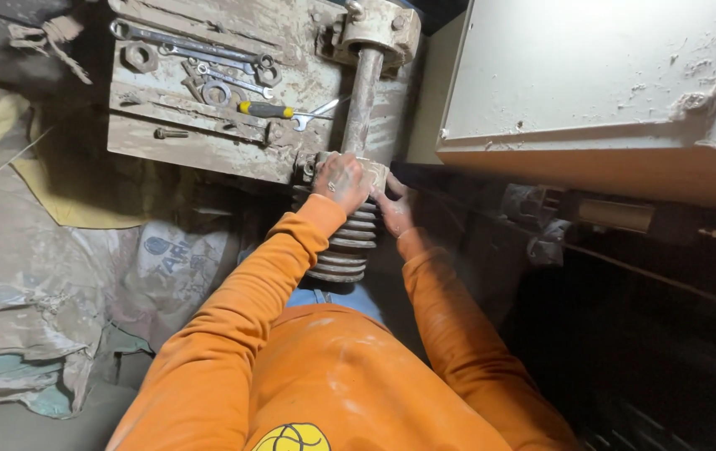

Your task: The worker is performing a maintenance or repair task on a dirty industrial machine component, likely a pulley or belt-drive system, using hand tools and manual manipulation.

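Observation:
A dusty grooved pulley [348, 242] sits on a steel shaft [362, 100] that runs up to a bearing housing [379, 29]. My left hand [341, 182] lies over the pulley's top end, fingers wrapped around it. My right hand [393, 209] presses against the pulley's right side, partly hidden behind it. Both arms wear orange sleeves dusted with white powder.
A dusty metal plate [208, 142] to the left carries several wrenches [199, 50], a large nut [140, 57], a bolt [171, 133] and a yellow-handled screwdriver [266, 109]. Sacks [82, 276] lie at lower left. A pale machine housing [592, 75] overhangs dark machinery at right.

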